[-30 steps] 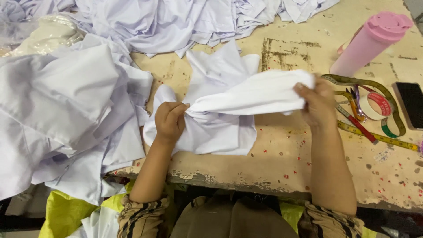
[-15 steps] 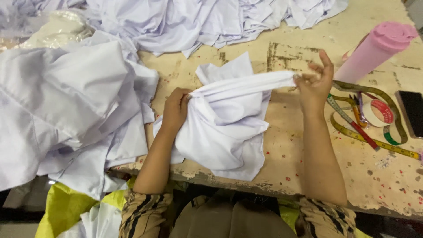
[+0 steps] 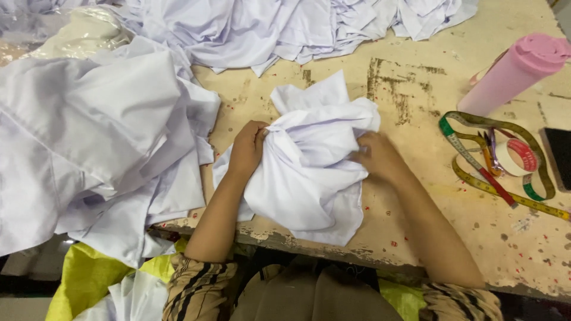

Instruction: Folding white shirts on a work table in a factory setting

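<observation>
On the worn bench (image 3: 416,196) right in front of you, the white cloth piece (image 3: 309,172) sits bunched between both hands. Your left hand (image 3: 247,148) is clenched on a gathered fold, and your right hand (image 3: 377,157) grips the opposite edge. Keep both grips firm and the fabric clear of the pile of white garments (image 3: 89,142).

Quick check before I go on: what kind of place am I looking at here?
Most likely a garment or tailoring workshop. Heaps of white fabric pieces cover a worn, paint-chipped worktable, a measuring tape lies beside a tape roll, and the left hand and right hand grip a white cloth piece.
</observation>
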